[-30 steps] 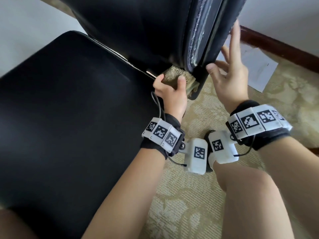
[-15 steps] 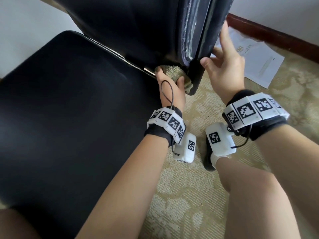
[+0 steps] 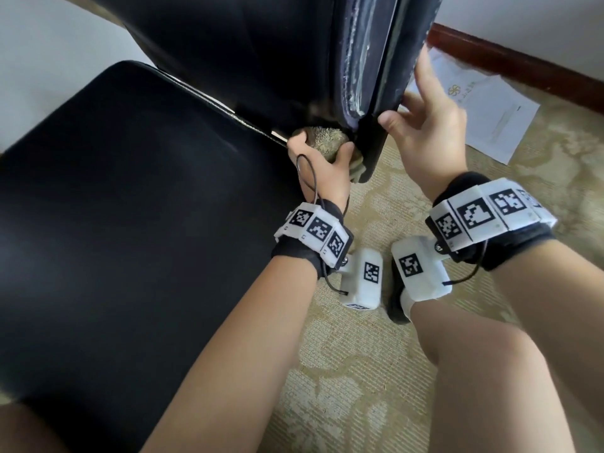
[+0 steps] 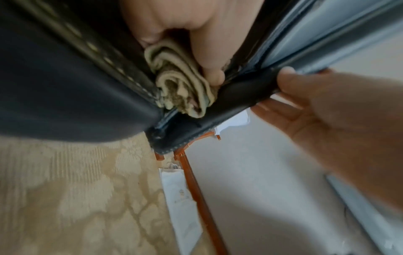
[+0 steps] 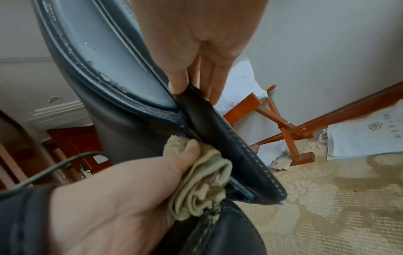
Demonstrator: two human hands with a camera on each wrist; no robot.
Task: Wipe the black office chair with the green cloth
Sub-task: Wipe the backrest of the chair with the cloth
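Note:
The black office chair fills the left of the head view, with its seat (image 3: 130,223) below its backrest (image 3: 261,44). My left hand (image 3: 320,158) grips the bunched green cloth (image 3: 327,140) and presses it into the gap where the backrest meets the seat. In the left wrist view the folded cloth (image 4: 183,86) sits wedged between the two black parts. My right hand (image 3: 408,103) pinches the backrest's lower side edge (image 5: 229,146), with the thumb in front and the fingers (image 5: 213,82) behind. The cloth (image 5: 200,181) lies just below that edge.
Patterned beige carpet (image 3: 359,371) lies under my arms. White paper sheets (image 3: 483,116) lie on it near the dark wooden skirting (image 3: 523,63). A wooden folding stand (image 5: 283,124) stands by the wall behind the chair. A dark shoe (image 3: 397,305) is on the carpet between my wrists.
My left hand has pushed the cloth further into the gap under the backrest. My right hand has come in from open beside the edge, and its thumb now pinches it.

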